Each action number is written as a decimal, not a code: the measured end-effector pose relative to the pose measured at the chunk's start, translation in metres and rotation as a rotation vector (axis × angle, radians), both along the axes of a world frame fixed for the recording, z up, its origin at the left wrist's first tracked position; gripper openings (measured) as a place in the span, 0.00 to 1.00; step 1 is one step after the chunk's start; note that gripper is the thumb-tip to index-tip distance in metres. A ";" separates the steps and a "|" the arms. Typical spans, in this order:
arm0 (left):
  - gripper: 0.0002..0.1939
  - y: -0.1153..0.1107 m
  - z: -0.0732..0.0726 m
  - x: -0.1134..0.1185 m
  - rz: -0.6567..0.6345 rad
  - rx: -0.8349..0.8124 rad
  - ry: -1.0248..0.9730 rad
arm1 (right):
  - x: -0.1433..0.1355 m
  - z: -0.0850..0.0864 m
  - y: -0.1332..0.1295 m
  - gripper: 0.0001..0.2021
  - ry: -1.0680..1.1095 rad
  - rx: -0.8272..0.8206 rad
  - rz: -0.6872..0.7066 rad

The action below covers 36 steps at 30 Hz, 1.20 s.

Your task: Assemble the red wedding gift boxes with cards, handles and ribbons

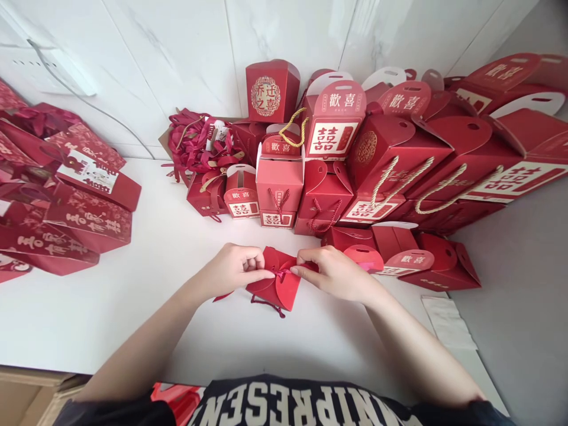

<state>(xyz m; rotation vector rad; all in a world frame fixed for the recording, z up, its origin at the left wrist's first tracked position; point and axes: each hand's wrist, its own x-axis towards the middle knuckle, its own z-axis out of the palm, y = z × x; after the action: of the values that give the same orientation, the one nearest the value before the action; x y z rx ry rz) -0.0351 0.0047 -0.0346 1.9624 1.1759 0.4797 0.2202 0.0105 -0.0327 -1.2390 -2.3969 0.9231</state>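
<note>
A small red gift box with rounded, overlapping top flaps stands on the white table in front of me. Over its top runs a dark pink ribbon, crossed or knotted in the middle. My left hand pinches the ribbon on the left side, and a loose tail hangs below the fingers. On the other side my right hand pinches the ribbon between thumb and bent forefinger. A dark red cord lies against the box's near side.
Many red gift boxes, some with rope handles, are stacked along the wall and at right. More red boxes crowd the left. A pile of ribbons sits behind. White tissues lie at the right edge; cardboard is lower left.
</note>
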 end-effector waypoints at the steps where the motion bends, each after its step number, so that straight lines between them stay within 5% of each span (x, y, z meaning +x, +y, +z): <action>1: 0.15 0.002 0.002 -0.002 -0.016 -0.092 -0.014 | 0.000 0.000 -0.002 0.13 -0.015 0.004 -0.018; 10: 0.17 0.018 0.010 -0.009 -0.032 -0.338 0.011 | 0.002 0.003 -0.017 0.14 -0.226 0.102 -0.112; 17: 0.17 0.023 0.008 -0.015 -0.022 -0.417 0.000 | -0.002 0.001 -0.014 0.13 -0.123 -0.074 -0.108; 23: 0.19 0.033 0.012 -0.025 -0.038 -0.528 0.114 | -0.009 0.004 -0.015 0.15 -0.269 -0.058 -0.161; 28: 0.15 0.042 0.009 -0.048 -0.258 -0.637 0.110 | -0.012 0.007 -0.013 0.15 -0.301 -0.066 -0.172; 36: 0.08 0.054 -0.005 -0.040 -0.539 -0.266 -0.273 | -0.004 -0.003 -0.006 0.16 -0.108 -0.185 -0.088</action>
<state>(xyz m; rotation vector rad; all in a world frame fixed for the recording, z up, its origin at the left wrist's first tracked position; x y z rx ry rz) -0.0746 0.0584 -0.0393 1.8139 0.4797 0.2764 0.2165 0.0048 -0.0360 -1.4844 -2.3594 1.0980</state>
